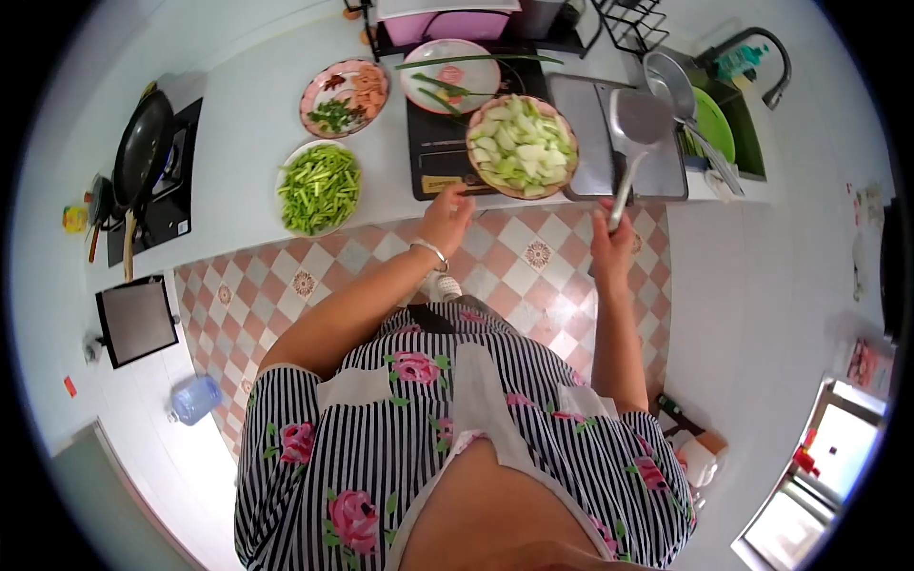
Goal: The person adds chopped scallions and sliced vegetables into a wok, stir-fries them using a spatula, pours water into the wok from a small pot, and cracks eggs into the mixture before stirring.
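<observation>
My right hand (612,243) is closed around the pale handle of a metal wok spatula (642,116). Its broad blade is over a grey cutting board (571,124) on the counter. My left hand (446,224) is at the counter's front edge with its fingers apart and nothing in them. It is near a black induction cooktop (438,157). A bowl heaped with chopped pale green vegetable pieces (524,147) sits on the cooktop's right front part. Behind it, a plate (447,57) carries long green onion stalks (476,63).
A plate of cut green stalks (320,188) and a plate of seasonings (335,95) stand on the left. A black wok (143,147) rests on a stove at far left. The sink (750,133) holds a green basin (714,124); a metal saucepan (669,81) is beside it.
</observation>
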The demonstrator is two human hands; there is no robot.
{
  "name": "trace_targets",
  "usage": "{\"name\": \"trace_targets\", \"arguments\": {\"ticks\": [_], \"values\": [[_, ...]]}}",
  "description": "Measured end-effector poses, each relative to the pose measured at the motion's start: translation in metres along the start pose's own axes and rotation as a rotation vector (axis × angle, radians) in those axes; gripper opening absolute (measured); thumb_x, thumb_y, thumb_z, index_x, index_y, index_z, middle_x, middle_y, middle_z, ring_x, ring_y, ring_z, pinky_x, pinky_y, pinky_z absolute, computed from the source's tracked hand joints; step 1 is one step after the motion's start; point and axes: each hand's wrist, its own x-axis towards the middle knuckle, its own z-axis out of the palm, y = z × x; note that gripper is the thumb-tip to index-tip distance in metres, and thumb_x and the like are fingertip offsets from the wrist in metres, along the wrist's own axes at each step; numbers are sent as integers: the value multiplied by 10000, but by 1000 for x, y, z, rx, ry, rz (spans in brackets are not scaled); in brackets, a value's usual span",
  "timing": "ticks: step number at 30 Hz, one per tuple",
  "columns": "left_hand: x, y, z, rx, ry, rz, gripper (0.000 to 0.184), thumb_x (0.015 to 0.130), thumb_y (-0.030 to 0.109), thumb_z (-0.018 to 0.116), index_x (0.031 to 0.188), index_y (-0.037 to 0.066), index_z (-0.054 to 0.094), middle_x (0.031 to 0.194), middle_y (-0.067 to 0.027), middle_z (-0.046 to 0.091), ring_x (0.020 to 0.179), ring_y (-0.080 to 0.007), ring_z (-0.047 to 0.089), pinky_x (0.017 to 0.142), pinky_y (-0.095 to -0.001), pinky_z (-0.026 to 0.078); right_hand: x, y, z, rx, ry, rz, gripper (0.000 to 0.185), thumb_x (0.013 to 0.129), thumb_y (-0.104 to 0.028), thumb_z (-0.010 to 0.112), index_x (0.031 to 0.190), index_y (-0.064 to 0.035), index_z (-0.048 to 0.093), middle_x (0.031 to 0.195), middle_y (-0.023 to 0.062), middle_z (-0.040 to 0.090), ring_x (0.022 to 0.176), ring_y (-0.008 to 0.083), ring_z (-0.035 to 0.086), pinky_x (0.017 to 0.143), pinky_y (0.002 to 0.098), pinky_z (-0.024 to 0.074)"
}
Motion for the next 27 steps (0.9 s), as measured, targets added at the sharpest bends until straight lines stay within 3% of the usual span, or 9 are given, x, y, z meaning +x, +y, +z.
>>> {"name": "trace_targets", "arguments": {"ticks": [5,11,17,19,20,22,24,25,27], "values": [[41,25,25,-127,-33,-165,304,915,192,522,1169,46,439,970,-92,614,734,-166,651,599,-278,510,38,46,26,70,-7,53,291,853,-233,628,1016,9,615,653,-38,529,544,52,443,479,219,344],[58,42,31,-270,10,-366,302,875,81,533,1157,38,434,1019,-101,605,797,-184,653,687,-281,542,60,47,57,279,19,111,264,829,-203,636,950,31,630,628,-5,540,493,55,450,445,207,340],[54,42,29,-245,37,-297,318,839,49,557,1138,12,458,1077,-130,588,855,-223,646,695,-308,559,64,59,62,296,-33,133,161,794,-128,642,877,10,627,641,-25,537,465,35,421,407,212,317],[46,26,35,-530,23,-195,335,828,41,569,1144,8,465,1087,-144,590,865,-232,650,660,-330,570,59,73,61,410,34,41,142,785,-111,640,887,-14,629,684,-24,558,516,28,439,435,217,322],[51,8,40,-489,9,-139,342,825,46,573,1146,6,463,1078,-146,596,853,-235,655,651,-337,572,37,33,52,321,8,147,224,801,-189,665,940,-27,598,671,-45,526,475,40,382,415,207,280],[32,2,31,-386,2,-75,384,820,76,577,1175,12,445,1058,-133,605,851,-221,651,643,-332,572,18,30,45,293,48,157,183,792,-228,686,867,-85,598,594,-69,458,465,33,352,403,209,229],[-3,20,18,-266,-8,-56,453,818,125,579,1229,31,413,1033,-102,610,870,-186,635,641,-309,566,-10,3,27,243,-9,160,181,808,-131,657,949,-22,626,674,-52,542,468,8,385,402,195,242],[-40,65,2,-233,-38,-121,468,821,122,568,1250,42,400,1052,-87,602,892,-171,624,634,-294,562,-27,-13,28,234,-9,143,180,811,-163,656,924,-29,617,625,-64,490,451,14,354,401,198,225],[-57,51,-4,-347,-23,-141,495,826,113,548,1288,70,375,1105,-73,579,923,-166,610,636,-290,558,-53,-37,34,201,-16,126,202,816,-193,651,919,-23,611,577,-73,442,435,20,324,399,202,210]]}}
